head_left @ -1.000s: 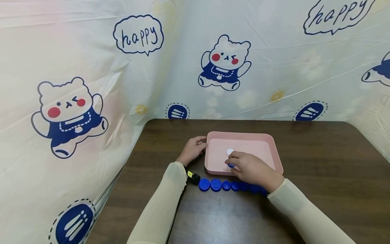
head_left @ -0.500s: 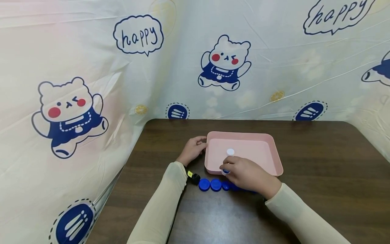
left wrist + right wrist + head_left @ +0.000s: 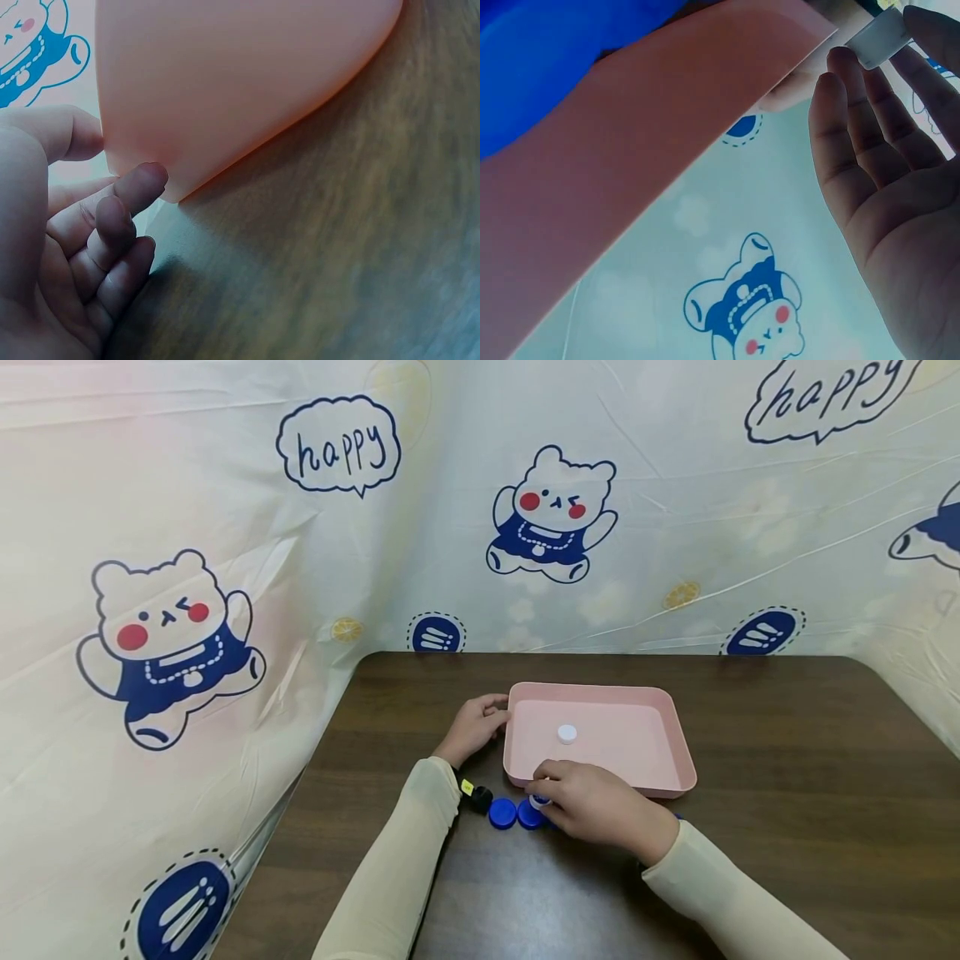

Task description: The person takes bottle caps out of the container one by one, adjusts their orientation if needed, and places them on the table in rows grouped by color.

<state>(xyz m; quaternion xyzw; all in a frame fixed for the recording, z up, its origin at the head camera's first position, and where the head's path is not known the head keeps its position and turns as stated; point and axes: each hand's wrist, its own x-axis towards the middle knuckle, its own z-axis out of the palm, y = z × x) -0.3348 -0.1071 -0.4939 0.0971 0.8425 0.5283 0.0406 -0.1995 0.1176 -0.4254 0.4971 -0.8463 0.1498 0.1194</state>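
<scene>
My right hand (image 3: 600, 802) pinches a small white bottle cap (image 3: 880, 37) between thumb and fingertips. Blue shows on that cap's upper side in the head view. It hangs over a row of blue caps (image 3: 502, 814) on the table, in front of the tray, and the hand hides most of the row. A second white cap (image 3: 567, 734) lies inside the pink tray (image 3: 637, 693). At the tray's left end, my left hand (image 3: 474, 727) rests its thumb and a fingertip against the outer wall, its other fingers loosely bent in the left wrist view.
The dark wooden table (image 3: 787, 760) extends around the tray. A patterned curtain (image 3: 450, 527) with bears hangs behind and to the left. A black device (image 3: 480, 799) with a yellow label sits at the left wrist, close to the leftmost blue cap.
My right hand has carried the white cap left and toward me, from over the tray to over the row of blue caps. The left hand and tray stay put.
</scene>
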